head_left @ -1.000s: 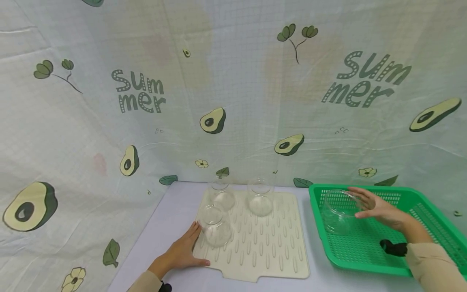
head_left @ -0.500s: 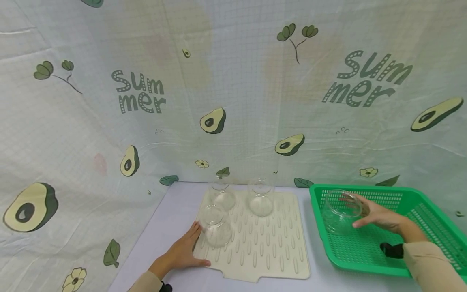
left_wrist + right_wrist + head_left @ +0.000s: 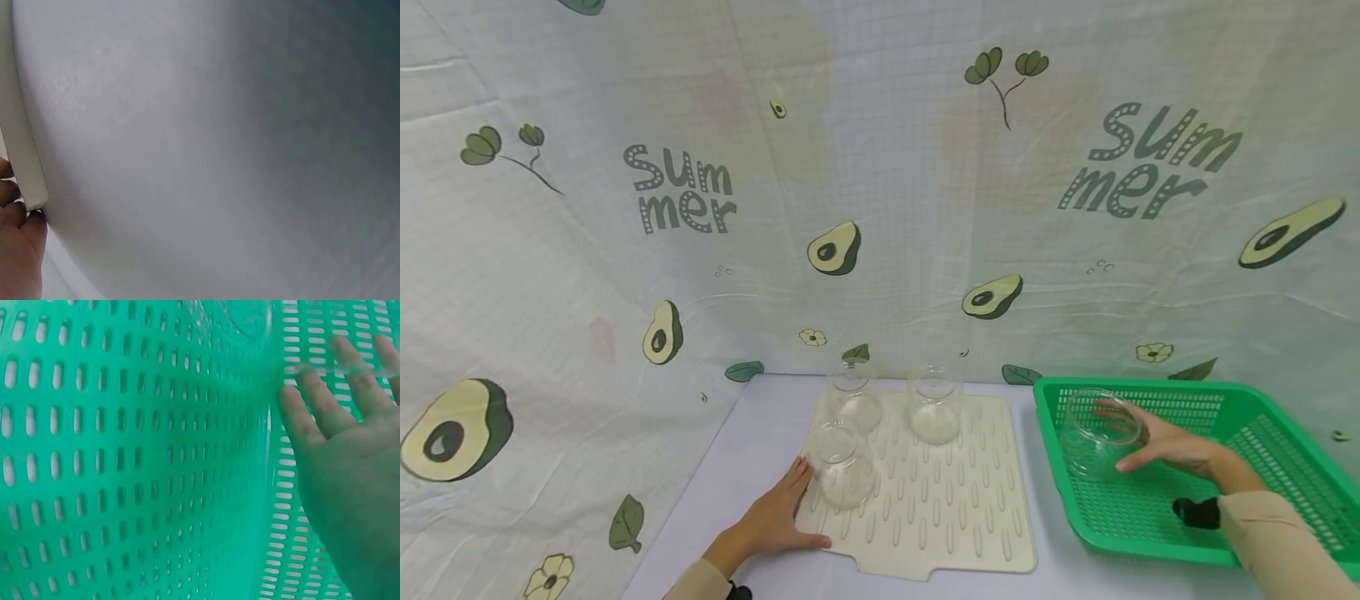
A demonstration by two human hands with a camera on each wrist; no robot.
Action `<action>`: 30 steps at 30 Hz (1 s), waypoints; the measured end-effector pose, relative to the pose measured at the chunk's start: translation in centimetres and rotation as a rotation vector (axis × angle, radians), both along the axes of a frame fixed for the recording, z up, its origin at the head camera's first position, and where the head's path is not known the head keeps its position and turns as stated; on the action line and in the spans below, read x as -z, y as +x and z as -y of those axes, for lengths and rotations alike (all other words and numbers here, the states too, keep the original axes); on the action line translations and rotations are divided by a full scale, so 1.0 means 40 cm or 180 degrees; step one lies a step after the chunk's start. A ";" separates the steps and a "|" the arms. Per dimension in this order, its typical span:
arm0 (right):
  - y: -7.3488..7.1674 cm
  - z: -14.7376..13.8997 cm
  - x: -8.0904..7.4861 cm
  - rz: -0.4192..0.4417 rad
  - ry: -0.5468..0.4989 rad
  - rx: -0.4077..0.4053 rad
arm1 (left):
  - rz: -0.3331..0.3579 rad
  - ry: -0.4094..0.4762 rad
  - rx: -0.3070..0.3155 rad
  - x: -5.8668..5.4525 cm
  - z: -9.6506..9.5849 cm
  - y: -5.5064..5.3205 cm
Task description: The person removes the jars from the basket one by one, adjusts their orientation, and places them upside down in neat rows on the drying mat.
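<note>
In the head view my left hand [image 3: 778, 512] rests at the left edge of a cream ribbed drying mat [image 3: 955, 500], fingers stretched along its side and thumb near its front edge. The left wrist view shows those fingertips at the mat's edge [image 3: 25, 156]. Several clear glass cups stand on the mat, including a front cup [image 3: 846, 483], a back left cup [image 3: 857, 408] and a back right cup [image 3: 935, 417]. Inside the green basket [image 3: 1090, 542], my right hand [image 3: 1172, 442] reaches round a wider clear cup [image 3: 1093, 454], fingers behind it and thumb in front. The right wrist view shows these fingers [image 3: 319, 412] straight and spread.
The basket's raised slotted walls surround the right hand. A white tabletop [image 3: 752, 450] lies under mat and basket. Behind it hangs a pale curtain [image 3: 887, 167] printed with avocados and lettering.
My right hand has moved left, bringing its fingers farther behind the cup in the basket and its thumb closer to the front. The left hand stays at the mat.
</note>
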State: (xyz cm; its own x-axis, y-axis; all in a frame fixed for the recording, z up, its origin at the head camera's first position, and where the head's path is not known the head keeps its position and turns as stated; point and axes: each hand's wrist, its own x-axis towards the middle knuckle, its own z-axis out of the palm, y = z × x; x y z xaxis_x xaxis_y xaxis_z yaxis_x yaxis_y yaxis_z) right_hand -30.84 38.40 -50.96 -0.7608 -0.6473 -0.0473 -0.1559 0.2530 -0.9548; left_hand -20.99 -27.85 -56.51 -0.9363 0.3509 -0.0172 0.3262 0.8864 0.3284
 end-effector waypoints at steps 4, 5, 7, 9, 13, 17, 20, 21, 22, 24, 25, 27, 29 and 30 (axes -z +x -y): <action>-0.006 0.011 0.007 -0.0029 0.0055 0.0116 | 0.0015 0.0003 -0.0003 0.000 0.003 0.003; -0.007 0.012 0.009 -0.0031 0.0052 0.0131 | 0.0019 0.0011 0.0002 0.001 0.004 0.004; -0.008 0.013 0.012 -0.0036 0.0048 0.0150 | 0.0033 0.0010 -0.0001 0.001 0.004 0.005; -0.008 0.015 0.013 -0.0040 0.0034 0.0148 | 0.0022 0.0005 0.0001 0.003 0.004 0.005; -0.005 0.021 0.008 -0.0015 0.0019 0.0177 | 0.0019 -0.0001 0.0001 0.005 0.005 0.005; 0.002 0.021 -0.003 0.0000 0.0013 0.0324 | 0.0013 -0.0007 0.0022 0.007 0.005 0.006; 0.010 0.015 -0.016 -0.0018 0.0036 0.0414 | 0.0015 -0.0031 0.0025 0.005 0.004 0.007; 0.012 0.012 -0.020 -0.0012 0.0032 0.0432 | 0.0013 -0.0034 0.0020 0.004 0.004 0.007; 0.014 0.008 -0.025 -0.0009 0.0034 0.0444 | 0.0013 -0.0039 0.0013 0.002 0.003 0.008; 0.017 -0.001 -0.035 -0.0028 0.0062 0.0478 | 0.0010 -0.0047 0.0000 -0.002 0.002 0.008; 0.018 -0.006 -0.040 -0.0039 0.0068 0.0498 | -0.0001 -0.0046 -0.0002 -0.005 0.001 0.009; 0.021 -0.013 -0.052 -0.0054 0.0081 0.0547 | -0.0017 -0.0007 -0.0010 -0.011 -0.001 0.009; 0.024 -0.018 -0.065 -0.0117 0.0096 0.0585 | -0.0030 0.0030 -0.0011 -0.018 -0.001 0.009; 0.026 -0.020 -0.073 -0.0149 0.0094 0.0596 | -0.0035 0.0044 -0.0019 -0.020 0.000 0.008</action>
State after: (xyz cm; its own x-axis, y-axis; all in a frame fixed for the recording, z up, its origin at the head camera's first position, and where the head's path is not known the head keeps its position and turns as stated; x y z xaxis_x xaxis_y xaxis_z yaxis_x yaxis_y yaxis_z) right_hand -29.82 39.20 -48.05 -0.8697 -0.4930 -0.0257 -0.1477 0.3095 -0.9393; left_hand -20.66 -27.83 -55.70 -0.9384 0.3455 -0.0021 0.3246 0.8838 0.3370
